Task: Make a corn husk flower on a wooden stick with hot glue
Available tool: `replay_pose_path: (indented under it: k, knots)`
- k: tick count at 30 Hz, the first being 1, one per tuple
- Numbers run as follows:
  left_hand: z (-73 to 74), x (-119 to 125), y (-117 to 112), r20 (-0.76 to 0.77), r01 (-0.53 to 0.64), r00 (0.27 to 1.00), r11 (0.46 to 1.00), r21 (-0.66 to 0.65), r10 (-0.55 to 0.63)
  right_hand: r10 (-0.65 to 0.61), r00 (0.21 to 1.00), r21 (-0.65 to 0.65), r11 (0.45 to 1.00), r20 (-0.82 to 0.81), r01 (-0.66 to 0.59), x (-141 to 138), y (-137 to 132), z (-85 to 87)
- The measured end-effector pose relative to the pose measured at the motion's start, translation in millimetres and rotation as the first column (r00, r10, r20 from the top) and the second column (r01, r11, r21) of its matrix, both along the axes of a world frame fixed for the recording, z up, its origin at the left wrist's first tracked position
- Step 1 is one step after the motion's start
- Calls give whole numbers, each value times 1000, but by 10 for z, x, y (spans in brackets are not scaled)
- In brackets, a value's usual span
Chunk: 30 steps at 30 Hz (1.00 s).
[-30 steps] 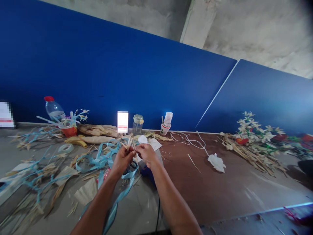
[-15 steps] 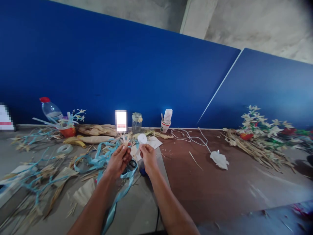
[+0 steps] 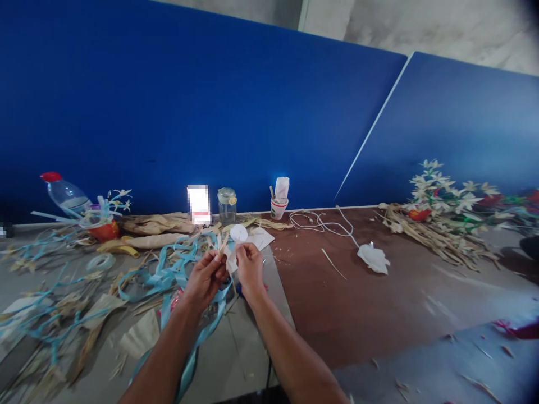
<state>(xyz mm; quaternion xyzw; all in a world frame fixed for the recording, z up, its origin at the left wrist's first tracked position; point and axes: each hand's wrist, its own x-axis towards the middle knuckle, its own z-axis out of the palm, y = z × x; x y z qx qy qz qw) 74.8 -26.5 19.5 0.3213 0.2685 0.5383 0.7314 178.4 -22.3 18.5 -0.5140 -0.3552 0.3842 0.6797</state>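
My left hand (image 3: pixel 208 276) is closed in a pinch on a small bunch of pale straw-coloured strips (image 3: pixel 223 244), splayed upward like flower petals. Just to its right, my right hand (image 3: pixel 250 270) has its fingers pressed together; anything between them is too small to make out. Behind the right fingertips lies a round white disc (image 3: pixel 238 233), beside flat white paper (image 3: pixel 261 238). Light-blue ribbon (image 3: pixel 166 275) winds over the table left of my left hand and passes under my left forearm.
Blue-wrapped stems (image 3: pixel 54 320) and dried husks (image 3: pixel 155 223) cover the left side. At the back stand a tilted red-capped bottle (image 3: pixel 67 196), a glass jar (image 3: pixel 227 206) and a paper cup (image 3: pixel 278 209). A white cable (image 3: pixel 320 221) and white flowers (image 3: pixel 442 185) are to the right.
The whole view has swung slightly, so background things sit further left. Both hands stay close together, and the pale strips in my left hand point a little differently.
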Motion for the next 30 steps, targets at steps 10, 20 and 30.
replay_pose_path:
  k: [10, 20, 30]
  knots:
    - [-68, 51, 2, 53, 55, 997, 998, -12, -54, -86, 995, 10, 996, 46, 86, -9, -21, -2]
    - [-48, 93, -10, 39, 64, 997, 995, -72, -62, -135, 990, 24, 991, 48, 134, -24, -33, 6]
    - [-104, 55, 25, 13, 118, 993, 986, -117, -117, -103, 994, -10, 995, 24, 104, -47, -66, 35]
